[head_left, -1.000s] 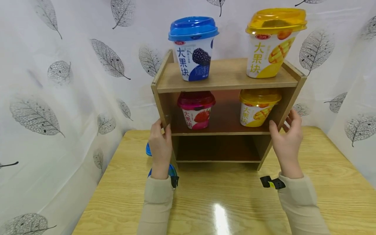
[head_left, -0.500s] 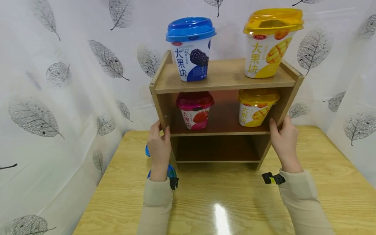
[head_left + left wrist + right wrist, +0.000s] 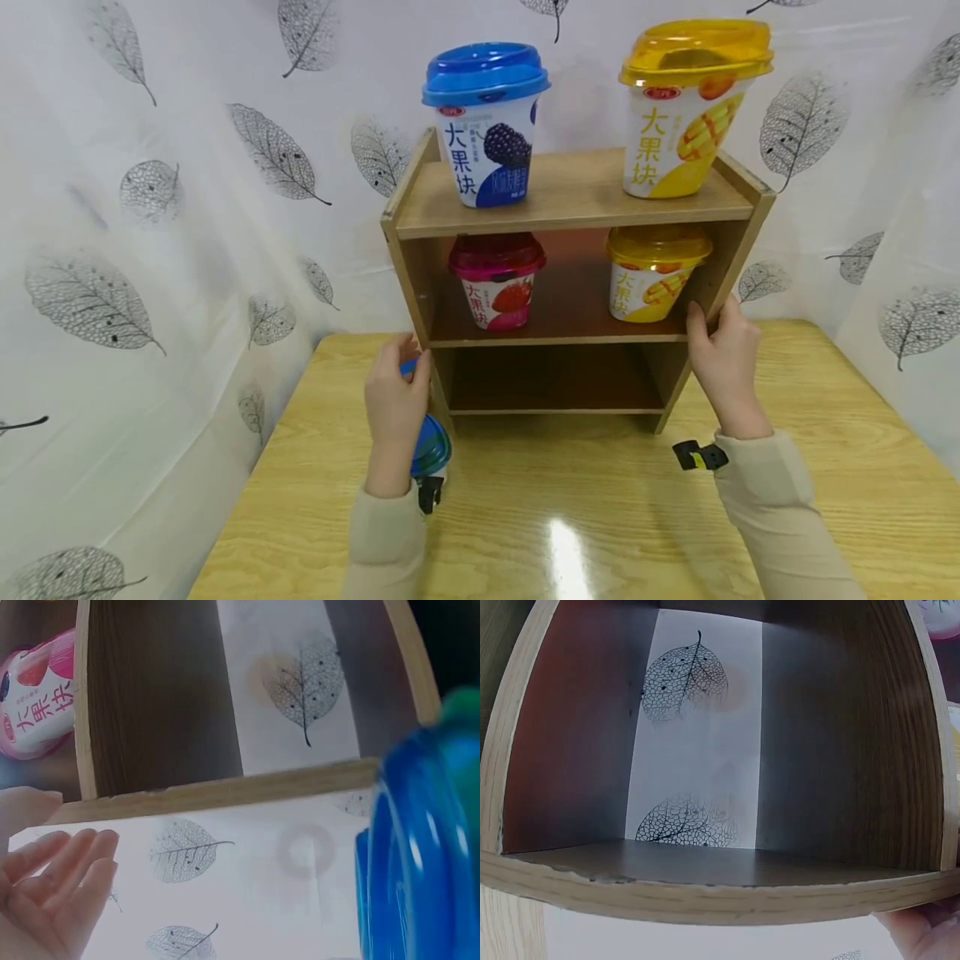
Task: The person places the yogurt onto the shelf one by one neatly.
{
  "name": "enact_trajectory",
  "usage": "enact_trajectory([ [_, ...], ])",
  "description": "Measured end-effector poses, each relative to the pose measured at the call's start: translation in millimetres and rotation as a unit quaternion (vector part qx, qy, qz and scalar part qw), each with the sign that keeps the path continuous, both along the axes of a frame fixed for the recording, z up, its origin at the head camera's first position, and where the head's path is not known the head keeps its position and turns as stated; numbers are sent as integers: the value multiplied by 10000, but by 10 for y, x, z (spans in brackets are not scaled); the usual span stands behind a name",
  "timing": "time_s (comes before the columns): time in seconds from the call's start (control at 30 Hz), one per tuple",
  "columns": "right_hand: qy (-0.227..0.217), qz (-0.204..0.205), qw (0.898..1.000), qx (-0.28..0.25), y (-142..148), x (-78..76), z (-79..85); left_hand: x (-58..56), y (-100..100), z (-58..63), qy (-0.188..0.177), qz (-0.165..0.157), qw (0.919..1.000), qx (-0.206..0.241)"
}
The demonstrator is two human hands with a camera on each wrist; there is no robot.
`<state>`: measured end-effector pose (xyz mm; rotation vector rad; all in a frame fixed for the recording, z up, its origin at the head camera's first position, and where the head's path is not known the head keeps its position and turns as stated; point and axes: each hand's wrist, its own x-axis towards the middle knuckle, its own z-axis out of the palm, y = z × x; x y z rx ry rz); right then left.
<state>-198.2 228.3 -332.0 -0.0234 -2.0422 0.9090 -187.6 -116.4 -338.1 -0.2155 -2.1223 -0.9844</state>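
A small wooden shelf (image 3: 573,187) stands on the table. My right hand (image 3: 727,367) grips its right side panel, thumb at the front edge. Beside the left panel, my left hand (image 3: 393,400) holds nothing; its fingers are loosely bent and apart from the wood in the left wrist view. On the top board sit a blue-lidded blackberry yogurt cup (image 3: 487,125) and a yellow-lidded mango cup (image 3: 686,117). The middle board bears a pink-lidded strawberry cup (image 3: 498,283) and a second yellow cup (image 3: 652,279).
Left of the shelf, a blue-lidded cup (image 3: 431,446) stands on the wooden table (image 3: 525,517), partly hidden by my left forearm. Another blue lid (image 3: 408,367) shows behind my left hand. A leaf-patterned curtain (image 3: 202,250) hangs behind and at both sides.
My left hand has let go of the shelf's left panel and dropped slightly down and left. My right hand has closed onto the right panel. The shelf has shifted very slightly left in view.
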Motion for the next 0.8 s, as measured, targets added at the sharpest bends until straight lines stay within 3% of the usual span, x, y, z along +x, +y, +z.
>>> enact_trajectory([
  [0.23,120,-2,9999,99,18,-28,13,154,-120,-44,-491,219,9960,-715],
  [0.43,140,21,9998,149,26,-33,13,256,-201,-139,-894,491,9872,-1230],
  [0.8,60,-5,9999,109,27,-23,-24,338,-261,-395,-2094,969,9523,-1997],
])
